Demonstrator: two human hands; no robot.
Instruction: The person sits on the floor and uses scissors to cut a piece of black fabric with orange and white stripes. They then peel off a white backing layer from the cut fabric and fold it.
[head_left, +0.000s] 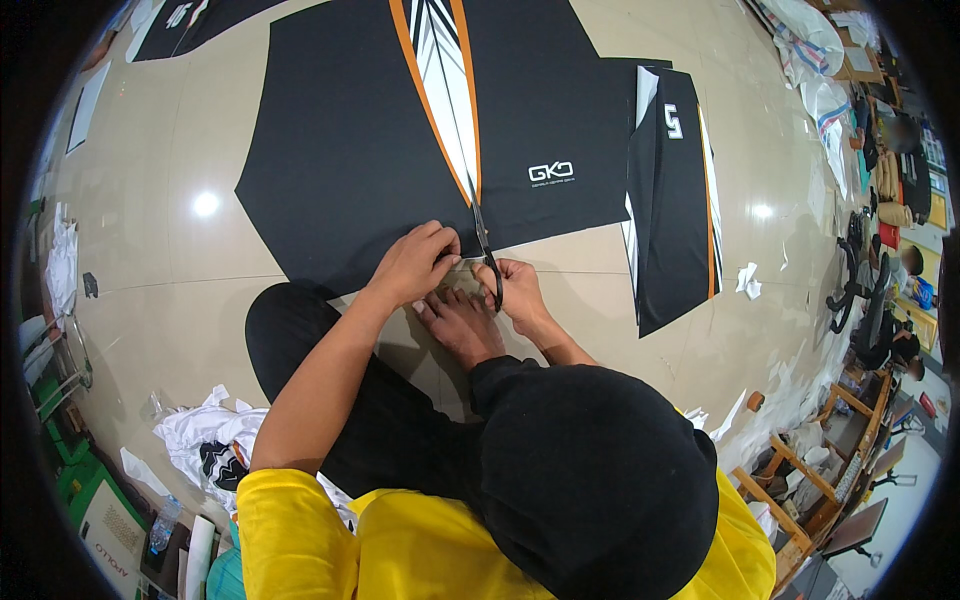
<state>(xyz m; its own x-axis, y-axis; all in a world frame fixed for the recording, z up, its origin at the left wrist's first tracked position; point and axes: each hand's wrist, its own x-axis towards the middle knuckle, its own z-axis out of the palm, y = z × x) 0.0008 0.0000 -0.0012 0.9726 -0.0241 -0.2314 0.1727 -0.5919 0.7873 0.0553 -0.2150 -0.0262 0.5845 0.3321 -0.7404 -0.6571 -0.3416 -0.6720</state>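
A large black fabric panel (335, 140) lies on the tiled floor, with a white, orange-edged stripe (440, 70) down its middle and a white logo. My left hand (415, 265) is pinched at the panel's lower edge, left of the stripe's tip. My right hand (510, 295) grips black-handled scissors (483, 235), whose blades point up the panel to that tip. My bare foot (465, 330) is just below both hands. A narrower black piece (665, 230) with orange and white edging lies to the right.
Another black piece (180, 35) lies at top left, crumpled white cloth (200, 440) at lower left with a plastic bottle (162, 525) beyond. Green equipment (90, 500) stands at the left rim. Wooden frames (830, 410), bags (800, 40) and other people (905, 265) line the right.
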